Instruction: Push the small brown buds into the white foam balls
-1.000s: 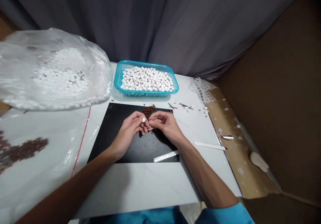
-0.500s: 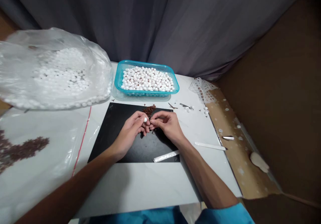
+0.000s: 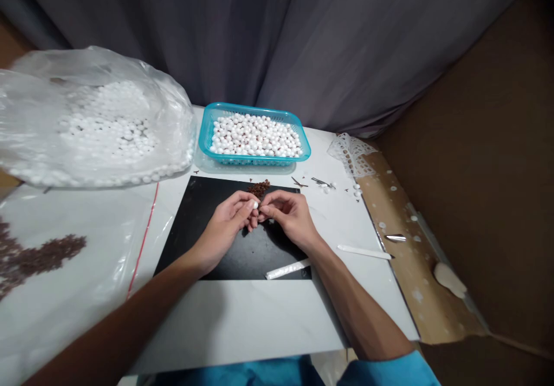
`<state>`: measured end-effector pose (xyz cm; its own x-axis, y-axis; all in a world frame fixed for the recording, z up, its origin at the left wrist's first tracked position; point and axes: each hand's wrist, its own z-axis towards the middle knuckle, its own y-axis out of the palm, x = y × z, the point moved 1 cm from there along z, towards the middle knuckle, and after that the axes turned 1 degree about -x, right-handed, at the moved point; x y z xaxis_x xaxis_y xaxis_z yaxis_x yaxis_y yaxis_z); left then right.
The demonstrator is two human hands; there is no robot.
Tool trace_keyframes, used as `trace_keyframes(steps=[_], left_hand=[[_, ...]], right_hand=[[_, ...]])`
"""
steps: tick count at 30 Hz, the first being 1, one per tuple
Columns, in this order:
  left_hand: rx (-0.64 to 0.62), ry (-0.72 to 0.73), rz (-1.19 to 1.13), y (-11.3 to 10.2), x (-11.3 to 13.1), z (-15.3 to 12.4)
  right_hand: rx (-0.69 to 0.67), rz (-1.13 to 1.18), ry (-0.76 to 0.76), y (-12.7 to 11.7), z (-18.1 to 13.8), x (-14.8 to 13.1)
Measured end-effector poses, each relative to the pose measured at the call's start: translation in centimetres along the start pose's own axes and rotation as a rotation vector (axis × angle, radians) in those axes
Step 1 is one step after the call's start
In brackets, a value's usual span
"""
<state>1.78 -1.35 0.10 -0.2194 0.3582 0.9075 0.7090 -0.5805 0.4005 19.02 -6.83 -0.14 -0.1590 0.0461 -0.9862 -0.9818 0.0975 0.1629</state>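
Note:
Between the thumb and fingers of my left hand (image 3: 229, 216) a small white ball (image 3: 255, 205) is pinched. My right hand (image 3: 288, 213) is closed in a pinch right beside the ball; whatever its fingertips hold is too small to make out. Both hands are over a black mat (image 3: 234, 259). Just beyond the fingertips lies a heap of small brown pieces (image 3: 259, 188) at the mat's far edge.
A blue basket (image 3: 255, 159) of white balls stands behind the mat. At left are a large clear bag (image 3: 99, 172) of white balls and a flat plastic bag (image 3: 104, 230) with brown pieces. A white strip (image 3: 288, 269), a pen-like white stick (image 3: 363, 252) and a metal piping tip (image 3: 395, 238) lie right.
The white ball in my left fingers has come slightly to the right, closer to my right fingertips. The view has shifted very slightly; both hands stay over the mat.

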Motion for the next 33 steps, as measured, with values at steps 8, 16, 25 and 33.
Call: trace_keyframes(steps=[8, 16, 25, 33], left_hand=[[0.005, -0.007, -0.023, 0.0, 0.3, -0.1], [-0.002, 0.049, 0.045, -0.3, 0.1, -0.1], [0.025, 0.111, 0.032, -0.4, 0.1, -0.2], [0.030, 0.169, 0.090, -0.3, 0.4, -0.2]], right_hand=[[-0.066, 0.018, 0.017, 0.2, 0.0, -0.3], [-0.121, 0.064, 0.068, 0.5, -0.2, -0.8], [-0.120, 0.080, 0.072, 0.8, -0.3, -0.6], [-0.138, 0.097, 0.075, 1.0, -0.5, -0.9]])
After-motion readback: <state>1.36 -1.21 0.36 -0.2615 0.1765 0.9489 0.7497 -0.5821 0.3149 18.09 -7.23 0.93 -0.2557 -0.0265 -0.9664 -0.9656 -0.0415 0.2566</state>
